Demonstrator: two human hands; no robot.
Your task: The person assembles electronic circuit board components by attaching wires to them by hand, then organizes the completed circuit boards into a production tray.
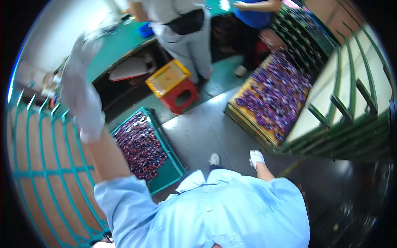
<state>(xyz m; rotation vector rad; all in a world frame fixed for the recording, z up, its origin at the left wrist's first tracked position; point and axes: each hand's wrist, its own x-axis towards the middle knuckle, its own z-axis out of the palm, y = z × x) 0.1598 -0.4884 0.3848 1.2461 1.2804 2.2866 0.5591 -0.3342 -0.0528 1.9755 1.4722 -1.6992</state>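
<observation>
My left hand (80,89), in a white glove, is raised high at the upper left and blurred; its fingers stretch upward, and I cannot tell whether it holds anything. It is above a teal rack of bars (41,169) at my left. My right hand (256,158), also gloved in white, hangs low beside my light blue shirt, curled with nothing seen in it. A teal tray (173,159) filled with small dark red and purple pieces lies on the floor just right of my left forearm.
A wooden tray (242,93) heaped with purple pieces sits on a green shelf rack (343,107) at the right. A red stool with a yellow top (173,89) stands on the floor. Two people (186,29) stand by a green workbench (120,41).
</observation>
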